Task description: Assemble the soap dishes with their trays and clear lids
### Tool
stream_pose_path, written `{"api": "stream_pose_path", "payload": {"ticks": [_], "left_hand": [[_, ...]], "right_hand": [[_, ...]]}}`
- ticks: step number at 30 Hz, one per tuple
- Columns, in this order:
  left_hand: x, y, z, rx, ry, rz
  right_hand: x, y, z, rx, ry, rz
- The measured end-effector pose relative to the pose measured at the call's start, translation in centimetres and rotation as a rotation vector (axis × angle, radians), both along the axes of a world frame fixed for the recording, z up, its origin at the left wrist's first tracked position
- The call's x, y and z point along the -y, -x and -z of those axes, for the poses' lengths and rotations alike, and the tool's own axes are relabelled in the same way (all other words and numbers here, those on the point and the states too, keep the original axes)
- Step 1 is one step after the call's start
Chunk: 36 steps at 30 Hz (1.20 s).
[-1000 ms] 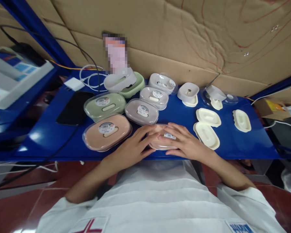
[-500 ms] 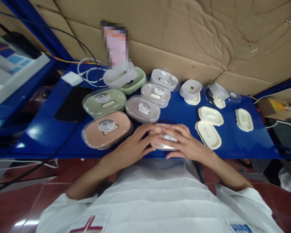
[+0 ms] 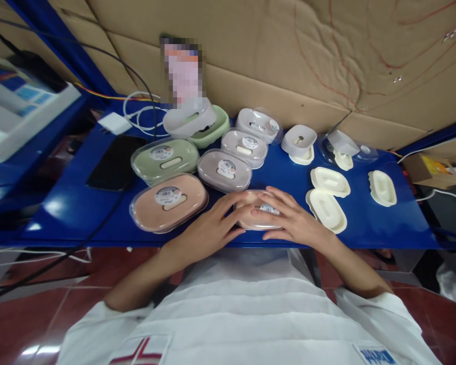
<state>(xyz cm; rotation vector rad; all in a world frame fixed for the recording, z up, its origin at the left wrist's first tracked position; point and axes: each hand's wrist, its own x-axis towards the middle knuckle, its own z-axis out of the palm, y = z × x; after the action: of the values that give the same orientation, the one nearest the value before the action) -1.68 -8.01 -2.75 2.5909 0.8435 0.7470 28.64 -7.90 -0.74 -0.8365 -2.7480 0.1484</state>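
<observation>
Both my hands lie flat on the small pink soap box (image 3: 256, 219) at the lower centre of the frame, near the front edge of the blue table (image 3: 380, 223). My left hand (image 3: 209, 228) covers its left end, fingers spread and pressing down on the clear lid. My right hand (image 3: 292, 220) covers the right end the same way, fingertips just beside the round sticker. Neither hand is clenched; they press rather than grip.

To do this well, I judge the pressure should be even at both ends, so the lid seats level all round and the box does not slide toward the edge.

The large pink box (image 3: 168, 202) sits just left, and the cream trays (image 3: 326, 210) lie to the right.
</observation>
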Motion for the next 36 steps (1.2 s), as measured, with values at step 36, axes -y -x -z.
{"api": "stream_pose_path", "payload": {"ticks": [36], "left_hand": [[0.1,7.9,0.4,-0.084,-0.626,-0.517]], "right_hand": [[-13.3,12.2,-4.9,0.025,-0.090,-0.027]]}}
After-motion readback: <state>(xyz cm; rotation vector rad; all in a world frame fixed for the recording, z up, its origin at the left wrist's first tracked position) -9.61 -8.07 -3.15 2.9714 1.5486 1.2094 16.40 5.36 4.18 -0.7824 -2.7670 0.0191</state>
